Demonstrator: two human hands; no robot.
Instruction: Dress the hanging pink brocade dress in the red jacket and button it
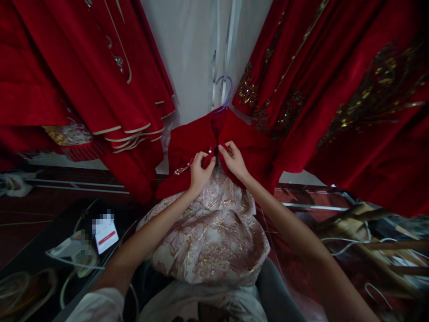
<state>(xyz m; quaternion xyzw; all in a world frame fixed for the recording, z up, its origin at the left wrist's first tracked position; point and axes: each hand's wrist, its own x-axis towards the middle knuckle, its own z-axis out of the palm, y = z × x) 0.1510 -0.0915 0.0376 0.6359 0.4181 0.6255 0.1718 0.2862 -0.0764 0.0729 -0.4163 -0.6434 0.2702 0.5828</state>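
At far left, red garments hang in smooth, heavy folds, their hems edged in pale piping, with a metallic embroidered, red-fringed panel below. Beneath, a dark flat surface carries a white rectangular item bearing a red band, partly pixelated. The left hand has thumb and fingers closed in a pinch on one front edge of the red jacket, just beside a slender beaded ornament and a round pearl-like bead. The jacket, of matte plain cloth, hangs at centre, before the person, from a thin purple hanger with a curved hook. Below it, pale pink-and-cream brocade, woven with raised leaf shapes and metallic thread, bunches over the lap. The right hand pinches the opposite front edge, fingertips closed on the cloth. At right hang further red garments, pleated and encrusted with gold sequin work.
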